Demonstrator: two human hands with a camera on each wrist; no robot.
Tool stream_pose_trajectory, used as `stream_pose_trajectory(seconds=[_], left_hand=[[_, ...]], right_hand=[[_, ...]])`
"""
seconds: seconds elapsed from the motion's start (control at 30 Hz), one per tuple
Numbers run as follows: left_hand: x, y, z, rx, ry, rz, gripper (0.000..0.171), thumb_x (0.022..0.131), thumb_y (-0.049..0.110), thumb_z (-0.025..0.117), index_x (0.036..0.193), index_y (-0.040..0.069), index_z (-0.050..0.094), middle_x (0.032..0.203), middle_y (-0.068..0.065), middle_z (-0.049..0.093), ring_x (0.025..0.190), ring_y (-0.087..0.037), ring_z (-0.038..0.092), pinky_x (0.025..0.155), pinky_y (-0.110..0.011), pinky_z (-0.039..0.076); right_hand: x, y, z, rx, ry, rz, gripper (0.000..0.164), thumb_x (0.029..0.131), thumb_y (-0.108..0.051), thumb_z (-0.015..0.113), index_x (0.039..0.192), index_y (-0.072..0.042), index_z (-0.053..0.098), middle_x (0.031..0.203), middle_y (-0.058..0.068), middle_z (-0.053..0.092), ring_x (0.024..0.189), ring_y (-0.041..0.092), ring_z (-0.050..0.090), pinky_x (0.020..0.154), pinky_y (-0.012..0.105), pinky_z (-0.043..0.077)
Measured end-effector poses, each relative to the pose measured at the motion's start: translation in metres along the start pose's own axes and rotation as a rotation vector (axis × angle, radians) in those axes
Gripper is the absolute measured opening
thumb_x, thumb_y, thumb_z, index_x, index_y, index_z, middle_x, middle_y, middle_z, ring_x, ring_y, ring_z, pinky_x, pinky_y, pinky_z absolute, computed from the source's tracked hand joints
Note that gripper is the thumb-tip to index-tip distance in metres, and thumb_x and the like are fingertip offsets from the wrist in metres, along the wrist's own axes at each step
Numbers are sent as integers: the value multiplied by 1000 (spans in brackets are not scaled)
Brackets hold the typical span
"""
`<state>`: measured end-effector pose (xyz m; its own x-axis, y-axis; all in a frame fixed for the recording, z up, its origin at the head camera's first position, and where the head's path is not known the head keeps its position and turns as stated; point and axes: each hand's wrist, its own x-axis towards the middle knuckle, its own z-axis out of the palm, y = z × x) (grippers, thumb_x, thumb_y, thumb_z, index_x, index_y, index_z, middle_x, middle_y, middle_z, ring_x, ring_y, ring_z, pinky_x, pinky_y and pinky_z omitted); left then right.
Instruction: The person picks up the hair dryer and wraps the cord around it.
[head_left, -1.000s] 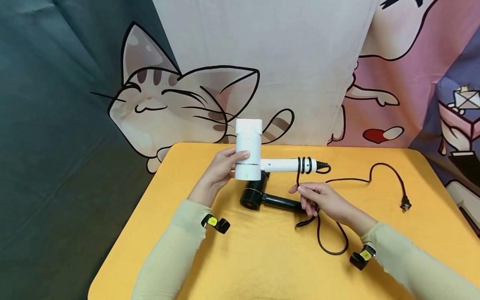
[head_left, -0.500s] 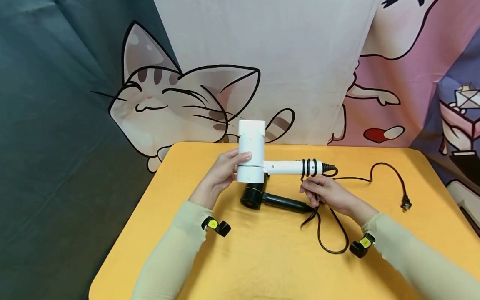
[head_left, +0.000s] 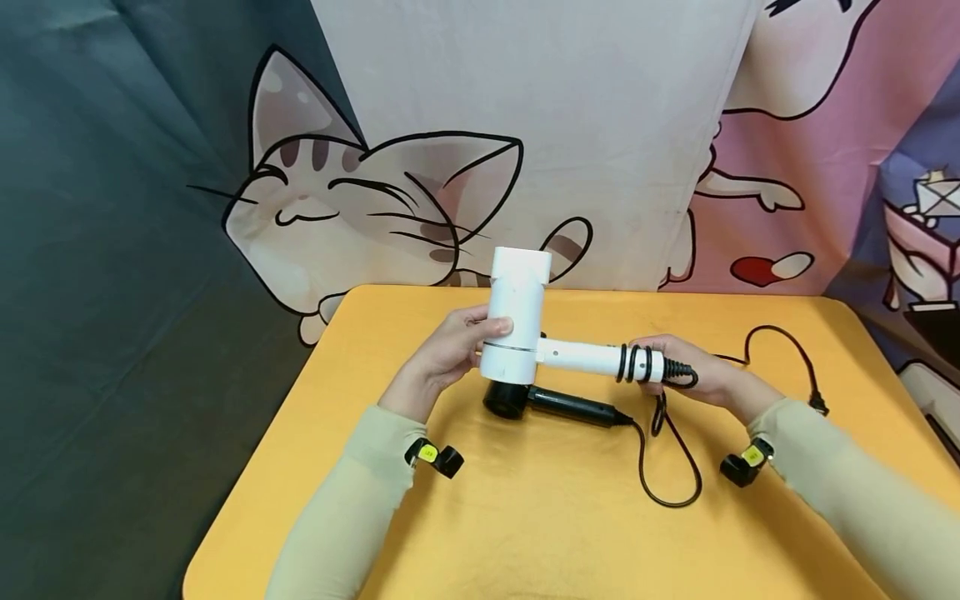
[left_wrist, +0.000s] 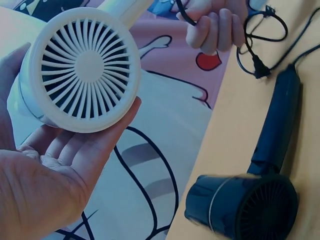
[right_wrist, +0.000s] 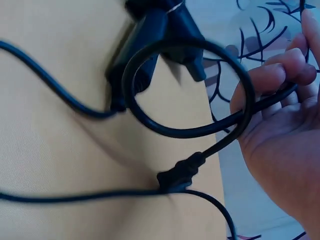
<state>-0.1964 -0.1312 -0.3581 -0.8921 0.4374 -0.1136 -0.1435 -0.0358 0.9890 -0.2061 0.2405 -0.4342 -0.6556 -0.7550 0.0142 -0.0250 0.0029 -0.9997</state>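
Left hand (head_left: 442,354) cups the barrel of the white hair dryer (head_left: 513,321), fingers curled round it, grip clamped just above the barrel's silver ring; dryer held off the orange tabletop (head_left: 525,517), above its middle toward the far edge; barrel upright, handle pointing out to the person's right; in the left wrist view the round rear grille of the white hair dryer (left_wrist: 87,65) faces the camera, palm and fingers of the left hand (left_wrist: 55,165) wrapped under it; right hand (head_left: 693,371) sits at the end of the handle, fingers closed on the black cord (head_left: 660,408), grip clamped on it; three turns of cord lie round the handle near its end; right wrist view shows the black cord (right_wrist: 175,130) looping once and passing under the curled fingers (right_wrist: 272,75) of the right hand (right_wrist: 285,150); the rest of the cord trails toward the right edge of the tabletop, where the plug (head_left: 819,406) lies partly hidden behind the right sleeve; a black hair dryer (head_left: 555,404) lies flat on the tabletop right under the white one, barrel to the left, handle to the right, its own cord curving toward the near edge; cartoon cat cloth (head_left: 360,208) hangs behind the far edge.
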Motion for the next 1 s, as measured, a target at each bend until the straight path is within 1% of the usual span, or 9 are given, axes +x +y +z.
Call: stream_pose_trajectory(seconds=[0.1,0.13,0.2,0.3,0.37,0.43,0.57,0.77,1.0], left_hand=[[1,-2,1,31,-20,-13,52,99,15,64,145,-9,58,112,-13,75,91,-21,74,72,-35,66],[2,-3,1,42,-26,-18,51,100,15,65,145,-9,58,113,-15,75,91,-21,74,72,-35,66],[3,-4,1,61,-40,-28,52,99,15,65,145,-8,59,115,-16,74,92,-21,74,74,-36,66],[5,-5,0,88,-52,-44,53,99,17,64,146,-7,59,116,-18,74,93,-22,74,75,-37,66],[5,-6,-1,98,-57,-52,54,98,18,65,146,-6,59,117,-18,74,93,-22,74,76,-38,66],[6,-8,-1,107,-60,-65,54,98,18,66,146,-5,59,117,-18,74,94,-23,75,77,-39,66],[6,-12,-3,131,-54,-82,50,100,16,67,146,-4,61,120,-20,74,97,-24,75,80,-42,66],[10,-16,-4,163,-19,-96,49,101,15,70,147,0,62,124,-21,73,101,-26,75,81,-43,66],[12,-17,-1,193,24,-103,51,99,16,75,146,2,64,126,-21,74,104,-28,75,81,-43,66]], right_hand=[[3,-10,-2,-122,56,125,15,107,-8,61,100,-12,73,86,-4,67,75,9,57,67,25,50],[5,-15,-1,-172,76,164,14,107,-12,63,95,-10,71,84,-3,66,76,9,57,68,24,49],[9,-24,-2,-272,89,197,24,108,-18,64,88,-5,63,78,-2,59,71,10,53,63,24,47],[15,-39,-4,-349,78,224,38,109,-24,64,83,0,53,68,-2,47,60,11,45,55,27,42],[19,-48,-4,-382,69,242,43,108,-27,67,81,2,50,63,-3,40,52,9,38,49,26,39],[23,-55,-4,-394,61,259,44,107,-28,69,80,1,49,61,-3,37,49,9,35,47,25,36],[29,-68,1,-459,51,264,42,106,-27,69,77,-4,52,58,-5,36,46,8,32,47,23,32],[37,-86,7,-556,7,272,34,110,-31,63,84,-9,64,54,-4,39,46,10,35,49,26,36],[42,-90,10,-619,5,299,32,111,-33,60,90,-10,66,54,-4,39,46,11,35,49,26,33]])
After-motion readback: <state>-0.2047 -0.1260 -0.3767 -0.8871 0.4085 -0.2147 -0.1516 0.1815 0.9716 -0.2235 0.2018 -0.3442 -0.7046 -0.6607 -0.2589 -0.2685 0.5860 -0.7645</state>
